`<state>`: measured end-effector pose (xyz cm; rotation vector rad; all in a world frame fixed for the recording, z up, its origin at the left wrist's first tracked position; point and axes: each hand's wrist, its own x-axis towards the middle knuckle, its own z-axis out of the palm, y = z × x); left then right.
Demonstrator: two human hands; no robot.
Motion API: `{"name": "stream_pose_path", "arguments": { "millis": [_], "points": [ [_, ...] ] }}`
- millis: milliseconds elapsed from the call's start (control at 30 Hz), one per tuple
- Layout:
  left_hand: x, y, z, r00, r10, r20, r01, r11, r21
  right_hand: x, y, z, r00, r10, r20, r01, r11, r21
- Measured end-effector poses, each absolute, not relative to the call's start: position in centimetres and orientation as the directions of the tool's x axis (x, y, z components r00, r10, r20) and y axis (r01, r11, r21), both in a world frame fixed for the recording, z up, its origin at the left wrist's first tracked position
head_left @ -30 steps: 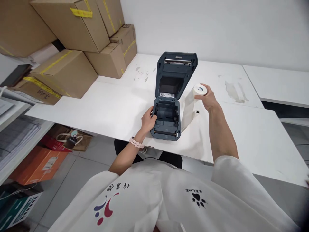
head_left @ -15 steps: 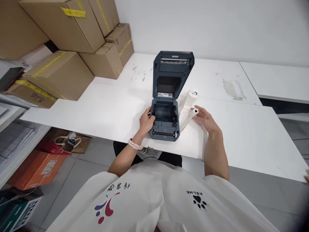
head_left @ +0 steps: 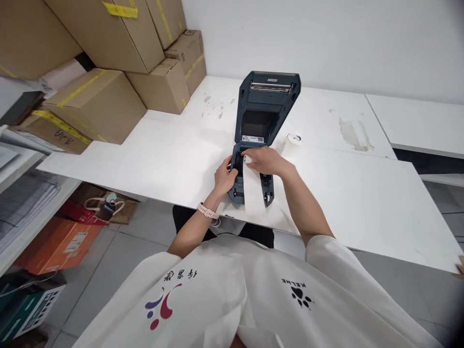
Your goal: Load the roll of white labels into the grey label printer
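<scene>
- A dark printer [head_left: 257, 139] is sitting at the centre of the frame on the white surface [head_left: 174, 154], its lid [head_left: 268, 104] standing raised toward the top.
- The left hand [head_left: 225, 177] is gripping the printer's left edge, the thumb resting over the rim and the fingers wrapping around the outer side.
- The right hand [head_left: 265, 160] is reaching over the printer's base from the right and is holding a thin white roll [head_left: 248, 159], the fingers closing narrowly around it.
- A paper strip [head_left: 254, 191] is hanging from the thin roll, running across the base toward the lower centre of the frame and covering part of its front.
- A second white roll [head_left: 291, 144] is lying on the surface, right of centre, beside the printer and apart from both hands.
- A pale wristband [head_left: 207, 210] is circling the left wrist.
- Taped cardboard boxes [head_left: 105, 106] are filling the upper left.
- An orange box [head_left: 58, 244] is resting at the lower left.
</scene>
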<state>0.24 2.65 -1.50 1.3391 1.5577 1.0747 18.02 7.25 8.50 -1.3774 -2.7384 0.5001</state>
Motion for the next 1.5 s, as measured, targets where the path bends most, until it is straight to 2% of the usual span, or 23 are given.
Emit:
{"name": "stream_pose_path", "arguments": {
  "millis": [67, 133, 233, 300, 433, 533, 633, 833, 967, 1033, 1100, 1167, 1233, 1367, 1500],
  "points": [
    [0.3, 2.7, -1.7, -0.115, 0.993, -0.039, 0.280, 0.070, 0.957, 15.9, 7.4, 7.5, -0.573, 0.803, -0.167, 0.820, 0.558, -0.131],
    [0.4, 2.7, -1.6, -0.097, 0.995, -0.023, 0.238, 0.046, 0.970, 15.2, 6.8, 6.6, -0.565, 0.809, -0.161, 0.825, 0.555, -0.106],
    [0.5, 2.4, -1.2, -0.067, 0.998, -0.022, 0.145, 0.031, 0.989, 16.1, 4.7, 5.7, -0.553, 0.830, -0.077, 0.832, 0.543, -0.117],
    [0.6, 2.1, -0.8, -0.043, 0.998, -0.042, 0.102, 0.046, 0.994, 17.3, 2.5, 5.2, -0.549, 0.835, 0.037, 0.819, 0.546, -0.176],
    [0.6, 1.8, -0.3, -0.005, 0.997, -0.079, 0.082, 0.079, 0.993, 18.8, -2.8, 3.2, -0.469, 0.822, 0.325, 0.731, 0.567, -0.380],
    [0.6, 2.0, -0.4, -0.010, 0.995, -0.099, 0.052, 0.099, 0.994, 18.7, -6.0, 1.5, -0.380, 0.827, 0.415, 0.716, 0.547, -0.434],
    [0.6, 2.1, -0.6, -0.017, 0.992, -0.126, 0.042, 0.127, 0.991, 18.3, -7.8, 0.7, -0.372, 0.831, 0.413, 0.726, 0.538, -0.428],
    [0.5, 2.5, -1.1, -0.019, 0.991, -0.134, 0.015, 0.134, 0.991, 18.2, -8.6, 0.6, -0.468, 0.807, 0.361, 0.728, 0.584, -0.361],
    [0.5, 2.1, -0.6, -0.011, 0.988, -0.156, 0.012, 0.156, 0.988, 19.2, -8.5, 0.8, -0.474, 0.811, 0.344, 0.671, 0.585, -0.455],
    [0.5, 0.9, -0.2, 0.020, 0.986, -0.164, 0.020, 0.164, 0.986, 20.1, -7.6, 1.4, -0.429, 0.821, 0.376, 0.588, 0.570, -0.573],
    [0.4, -0.9, 0.2, 0.062, 0.982, -0.177, 0.037, 0.175, 0.984, 21.4, -5.3, 2.7, -0.267, 0.856, 0.442, 0.519, 0.514, -0.682],
    [0.2, -3.0, 0.4, 0.081, 0.973, -0.218, 0.079, 0.212, 0.974, 22.5, -1.2, 4.6, -0.032, 0.864, 0.502, 0.486, 0.452, -0.748],
    [0.0, -4.8, 0.6, 0.081, 0.963, -0.258, 0.118, 0.248, 0.962, 23.2, 4.5, 6.9, 0.055, 0.872, 0.487, 0.425, 0.421, -0.801],
    [-0.3, -6.8, 1.0, 0.096, 0.950, -0.297, 0.150, 0.281, 0.948, 22.8, 15.7, 11.0, 0.041, 0.907, 0.419, 0.242, 0.398, -0.885],
    [-0.8, -7.4, 0.7, 0.135, 0.946, -0.295, 0.123, 0.280, 0.952, 22.1, 17.2, 12.3, -0.121, 0.918, 0.377, 0.242, 0.395, -0.886]
  ]
}}
